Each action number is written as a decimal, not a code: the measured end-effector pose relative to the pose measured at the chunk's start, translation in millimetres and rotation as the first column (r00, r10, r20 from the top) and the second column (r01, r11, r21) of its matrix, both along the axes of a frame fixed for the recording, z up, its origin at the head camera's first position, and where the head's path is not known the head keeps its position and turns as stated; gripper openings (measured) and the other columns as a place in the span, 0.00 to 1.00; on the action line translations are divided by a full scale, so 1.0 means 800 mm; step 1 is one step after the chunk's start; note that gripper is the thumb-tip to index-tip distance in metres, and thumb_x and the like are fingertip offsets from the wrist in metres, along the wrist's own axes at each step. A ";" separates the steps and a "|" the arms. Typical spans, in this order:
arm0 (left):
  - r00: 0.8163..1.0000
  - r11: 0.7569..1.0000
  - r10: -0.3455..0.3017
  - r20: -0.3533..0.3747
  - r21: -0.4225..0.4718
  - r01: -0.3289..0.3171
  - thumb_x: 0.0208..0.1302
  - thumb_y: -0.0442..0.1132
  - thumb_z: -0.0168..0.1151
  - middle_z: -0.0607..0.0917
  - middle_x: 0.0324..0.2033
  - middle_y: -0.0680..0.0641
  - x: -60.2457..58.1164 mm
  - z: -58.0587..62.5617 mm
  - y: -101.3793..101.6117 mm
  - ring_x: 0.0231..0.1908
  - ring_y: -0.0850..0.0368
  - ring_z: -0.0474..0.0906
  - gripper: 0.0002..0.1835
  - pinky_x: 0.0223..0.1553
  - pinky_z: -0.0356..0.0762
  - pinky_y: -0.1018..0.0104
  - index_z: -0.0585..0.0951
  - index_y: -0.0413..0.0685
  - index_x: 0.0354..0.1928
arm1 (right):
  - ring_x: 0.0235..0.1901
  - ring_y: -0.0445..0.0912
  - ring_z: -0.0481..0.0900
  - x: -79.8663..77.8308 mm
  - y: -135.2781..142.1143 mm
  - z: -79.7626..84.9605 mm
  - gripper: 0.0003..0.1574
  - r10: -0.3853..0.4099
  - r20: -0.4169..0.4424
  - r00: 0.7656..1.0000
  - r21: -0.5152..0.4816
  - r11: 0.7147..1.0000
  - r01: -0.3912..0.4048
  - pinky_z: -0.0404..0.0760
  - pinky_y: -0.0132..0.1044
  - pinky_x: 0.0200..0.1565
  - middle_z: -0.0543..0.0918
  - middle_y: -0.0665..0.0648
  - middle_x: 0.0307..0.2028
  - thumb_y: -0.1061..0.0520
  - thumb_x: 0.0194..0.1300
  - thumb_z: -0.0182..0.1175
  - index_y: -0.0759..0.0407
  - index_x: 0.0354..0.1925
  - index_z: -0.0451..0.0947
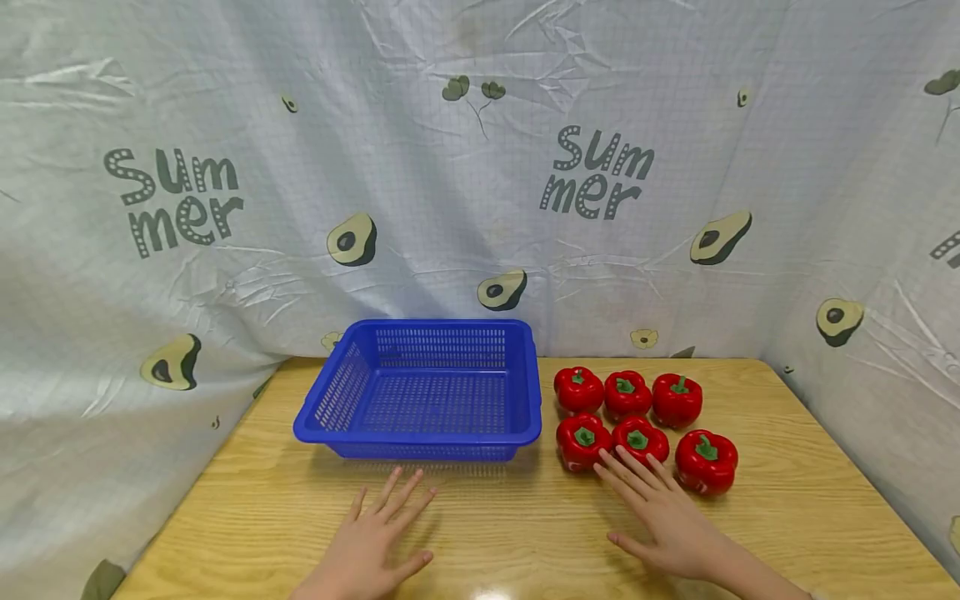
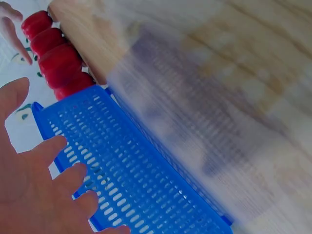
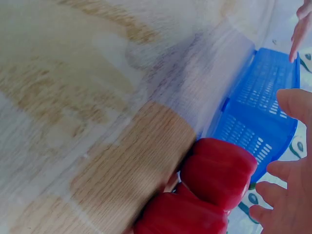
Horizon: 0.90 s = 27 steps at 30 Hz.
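Note:
My left hand (image 1: 369, 542) is spread with straight fingers in front of the blue plastic basket (image 1: 315, 435), holding nothing. In the left wrist view its fingers (image 2: 36, 190) overlap the basket's slotted wall (image 2: 122, 161). On the right, my right hand (image 1: 667, 521) also has its fingers spread and holds nothing. Its fingertips overlap the front row of red bell peppers (image 1: 637, 440) in the head view. Several glossy red peppers with green stems stand in two rows, the front right pepper (image 1: 707, 462) slightly apart. Red peppers (image 3: 219, 170) show close beside the right hand in the right wrist view.
The wooden table (image 1: 495, 517) reaches back to a pale curtain (image 1: 435, 167) printed with avocados and lettering, which also hangs along both sides. The basket stands left of the peppers near the back edge, its slotted floor (image 1: 435, 402) showing.

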State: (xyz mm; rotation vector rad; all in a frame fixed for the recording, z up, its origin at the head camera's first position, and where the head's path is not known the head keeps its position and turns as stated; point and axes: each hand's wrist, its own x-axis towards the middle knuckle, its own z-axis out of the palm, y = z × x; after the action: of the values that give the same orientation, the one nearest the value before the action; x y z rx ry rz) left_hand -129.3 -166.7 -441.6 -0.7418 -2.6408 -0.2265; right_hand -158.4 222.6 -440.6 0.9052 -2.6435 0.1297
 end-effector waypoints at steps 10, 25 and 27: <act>0.998 0.995 0.056 0.027 0.078 -0.058 0.46 0.55 0.65 0.65 0.64 0.53 -0.004 0.013 -0.007 0.63 0.47 0.60 0.37 0.55 0.59 0.37 0.66 0.64 0.62 | 0.66 0.49 0.53 -0.001 0.005 0.002 0.48 -0.035 0.005 0.999 -0.046 0.998 0.035 0.20 0.27 0.64 0.60 0.50 0.66 0.37 0.50 0.61 0.50 0.65 0.58; 0.993 0.980 0.063 -0.101 0.195 -0.042 0.44 0.41 0.69 0.71 0.60 0.46 -0.023 0.027 -0.034 0.61 0.44 0.64 0.37 0.52 0.64 0.39 0.68 0.56 0.61 | 0.62 0.53 0.60 -0.005 0.030 0.005 0.49 -0.081 -0.096 0.992 -0.107 0.992 0.070 0.26 0.27 0.66 0.68 0.54 0.61 0.45 0.42 0.68 0.55 0.62 0.63; 0.990 0.977 0.070 -0.125 0.208 -0.043 0.43 0.40 0.69 0.71 0.59 0.45 -0.026 0.029 -0.039 0.64 0.48 0.60 0.36 0.52 0.64 0.39 0.70 0.54 0.59 | 0.62 0.52 0.60 -0.005 0.035 0.005 0.48 -0.083 -0.119 0.989 -0.109 0.992 0.070 0.27 0.28 0.67 0.68 0.56 0.60 0.47 0.41 0.69 0.57 0.61 0.64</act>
State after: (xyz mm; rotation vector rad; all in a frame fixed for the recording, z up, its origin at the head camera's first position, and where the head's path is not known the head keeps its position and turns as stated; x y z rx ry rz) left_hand -150.5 -198.1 -418.1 -0.5917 -2.4631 -0.4117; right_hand -162.6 250.5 -436.4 0.7523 -2.5267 0.1856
